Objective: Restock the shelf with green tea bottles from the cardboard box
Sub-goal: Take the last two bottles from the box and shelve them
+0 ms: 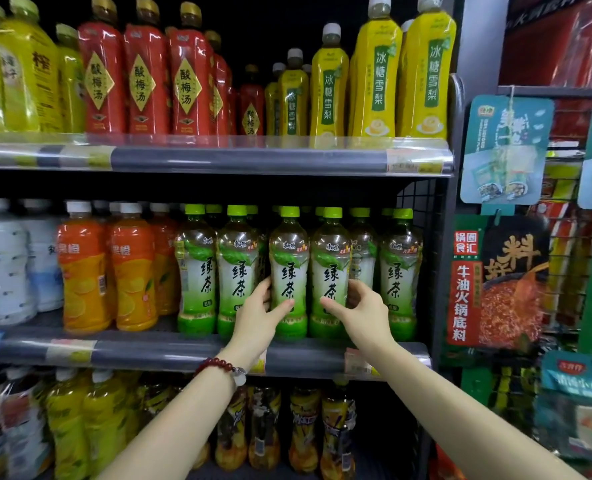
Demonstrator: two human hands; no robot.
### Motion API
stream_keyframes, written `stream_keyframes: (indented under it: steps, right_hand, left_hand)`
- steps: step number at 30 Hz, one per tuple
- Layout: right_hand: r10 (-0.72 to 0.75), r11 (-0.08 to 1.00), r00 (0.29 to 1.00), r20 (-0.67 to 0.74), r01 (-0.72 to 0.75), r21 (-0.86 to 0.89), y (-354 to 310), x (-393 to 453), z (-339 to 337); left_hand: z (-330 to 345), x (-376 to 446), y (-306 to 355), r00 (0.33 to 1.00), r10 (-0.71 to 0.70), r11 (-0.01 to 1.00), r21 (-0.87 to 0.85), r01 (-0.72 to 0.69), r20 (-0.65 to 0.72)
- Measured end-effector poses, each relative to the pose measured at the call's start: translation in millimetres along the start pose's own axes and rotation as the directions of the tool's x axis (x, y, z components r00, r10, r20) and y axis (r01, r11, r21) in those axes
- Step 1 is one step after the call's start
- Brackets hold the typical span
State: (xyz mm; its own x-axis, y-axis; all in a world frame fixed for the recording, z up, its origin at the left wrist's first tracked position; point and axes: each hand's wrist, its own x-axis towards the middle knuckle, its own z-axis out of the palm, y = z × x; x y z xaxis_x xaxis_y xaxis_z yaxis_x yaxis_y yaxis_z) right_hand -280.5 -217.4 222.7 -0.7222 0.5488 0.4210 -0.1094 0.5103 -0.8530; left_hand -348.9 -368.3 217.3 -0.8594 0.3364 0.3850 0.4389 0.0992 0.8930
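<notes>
1. The left hand (258, 315) curled round a clear, waisted plastic green tea bottle (288, 271) upright on the grey middle shelf (183, 353).
2. The right hand (364, 313) gripped the neighbouring bottle (330, 268), its label glossy.

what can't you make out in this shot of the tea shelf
Head view only:
- Cardboard box: out of frame.
- Rear green tea bottles: mostly hidden by the front row.
- Left hand fingers: tips hidden behind its bottle.
- Price tags: too blurred to read.
- Bottom-shelf bottles: dark, labels unclear.
</notes>
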Motion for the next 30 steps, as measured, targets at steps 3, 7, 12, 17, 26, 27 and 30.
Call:
stream_keyframes:
  steps: [3,7,12,17,26,27,30]
  right_hand:
    - [0.001,1.0,1.0,0.007,-0.001,0.001,-1,-2,0]
    - [-0.005,1.0,1.0,0.009,0.004,0.02,-4,-5,0]
    - [-0.028,1.0,1.0,0.005,0.028,-0.007,-2,-8,4]
    - [-0.06,0.997,0.998,0.019,0.061,-0.057,-3,-11,4]
    - [-0.306,0.879,0.952,-0.004,0.281,-0.385,-6,-21,3]
    - [-0.347,0.846,0.938,0.02,0.322,-0.426,-6,-23,3]
    - [-0.441,0.729,0.888,0.13,0.438,-0.526,-7,-29,6]
  left_hand:
    - [-1,0,2,0.999,0.007,1.0,-0.002,-0.007,0.037]
    - [-8,2,2,0.998,0.018,1.0,0.002,-0.018,0.064]
    - [-12,6,-4,0.994,0.041,0.995,0.083,-0.049,0.1]
    - [-13,6,-7,0.993,0.079,0.981,0.168,-0.093,0.089]
    - [-12,-14,3,0.995,0.09,0.852,0.521,-0.052,-0.048]
    - [-13,-17,4,0.994,0.103,0.833,0.55,-0.061,-0.046]
    - [-24,-24,8,0.987,0.16,0.759,0.644,-0.101,-0.033]
